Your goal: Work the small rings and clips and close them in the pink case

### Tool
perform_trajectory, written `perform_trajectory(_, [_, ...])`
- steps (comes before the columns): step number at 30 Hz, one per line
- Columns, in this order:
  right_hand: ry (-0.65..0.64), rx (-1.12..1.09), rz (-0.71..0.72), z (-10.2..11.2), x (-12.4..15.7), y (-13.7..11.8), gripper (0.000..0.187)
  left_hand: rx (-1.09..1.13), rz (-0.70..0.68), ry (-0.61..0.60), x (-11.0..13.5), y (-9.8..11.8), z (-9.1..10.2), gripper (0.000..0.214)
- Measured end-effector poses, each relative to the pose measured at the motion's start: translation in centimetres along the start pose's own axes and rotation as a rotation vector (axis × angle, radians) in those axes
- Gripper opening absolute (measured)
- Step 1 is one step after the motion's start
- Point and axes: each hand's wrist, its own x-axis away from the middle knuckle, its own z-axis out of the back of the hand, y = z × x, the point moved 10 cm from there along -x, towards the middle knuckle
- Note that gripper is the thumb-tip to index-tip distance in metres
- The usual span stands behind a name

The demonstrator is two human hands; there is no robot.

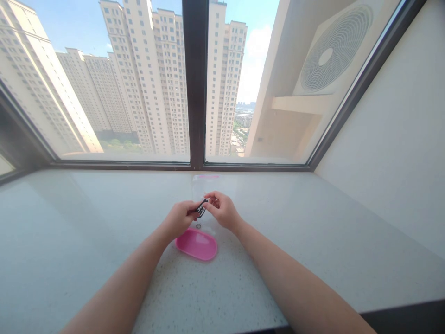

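Note:
My left hand (182, 217) is closed round a small bundle of thin black strips (200, 209), which look like hair clips; their exact kind is too small to make out. At the upper end of the bundle, the bent fingers of my right hand (222, 209) pinch the black strips. Just below the hands, a small dark ring (198, 226) lies on the white sill. A pink oval tray (197, 244) rests nearer to me, partly beside my left wrist. Behind the hands lies a clear plastic bag (200, 184) with a pink strip along its far edge.
The speckled white windowsill (208, 297) spreads under both arms. Dark window frames (197, 93) stand at its far side, and a white wall (392, 153) closes off the right. Outside the glass are tall buildings and an air-conditioner unit (335, 51).

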Motion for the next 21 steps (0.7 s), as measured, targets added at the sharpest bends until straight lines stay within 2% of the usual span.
perform_trajectory(4, [-0.023, -0.081, -0.054, -0.2, -0.1, 0.7, 0.016, -0.184, -0.093, 0.004, 0.1, 1.0, 0.0, 0.040])
perform_trajectory(6, [-0.030, -0.131, -0.085, -0.2, -0.1, 0.8, 0.016, -0.172, -0.105, 0.027, 0.1, 1.1, 0.4, 0.040])
perform_trajectory(9, [0.009, -0.203, -0.093, 0.5, -0.2, 0.5, 0.017, -0.099, -0.091, 0.139, 0.2, 1.0, 1.9, 0.041])
perform_trajectory(12, [0.156, -0.269, -0.089, 2.6, -0.4, 0.4, 0.018, -0.026, -0.049, 0.291, 0.6, 0.7, 4.2, 0.042])
perform_trajectory(16, [0.407, -0.279, -0.086, 5.9, -0.1, 1.0, 0.018, 0.053, 0.097, 0.493, 1.5, -0.6, 6.9, 0.037])
perform_trajectory(18, [0.482, -0.236, -0.093, 6.8, 0.1, 1.5, 0.019, 0.040, 0.153, 0.522, 1.6, -1.1, 7.4, 0.034])
perform_trajectory(21, [0.510, -0.196, -0.125, 6.9, 0.2, 2.3, 0.021, -0.010, 0.202, 0.495, 1.5, -1.5, 7.2, 0.032])
